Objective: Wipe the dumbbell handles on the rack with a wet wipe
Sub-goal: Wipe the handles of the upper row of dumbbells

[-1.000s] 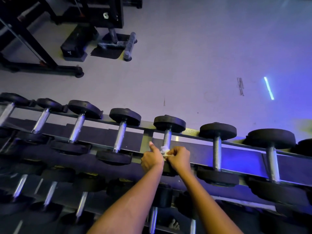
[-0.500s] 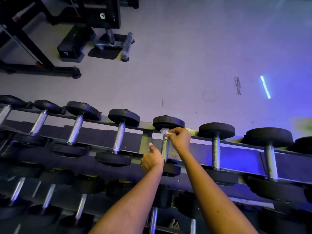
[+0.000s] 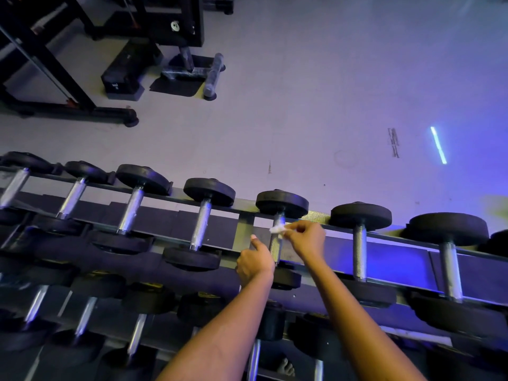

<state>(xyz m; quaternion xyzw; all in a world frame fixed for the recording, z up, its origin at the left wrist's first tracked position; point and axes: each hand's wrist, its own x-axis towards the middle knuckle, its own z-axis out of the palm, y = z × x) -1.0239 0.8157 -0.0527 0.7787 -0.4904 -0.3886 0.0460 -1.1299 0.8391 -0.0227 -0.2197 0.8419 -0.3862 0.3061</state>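
right hand pinches wet wipe on racked dumbbell handle (left hand beside)

An upper row of dumbbells is laid side by side across the top tier of the rack, handles running front to back. A lower row of dumbbells is seated below and in front of it. The wet wipe is pinched by the right hand against the far end of the fifth handle from the left. The left hand is placed just left of that handle's near end. Behind the rack, on the floor, an exercise machine stands at far left.
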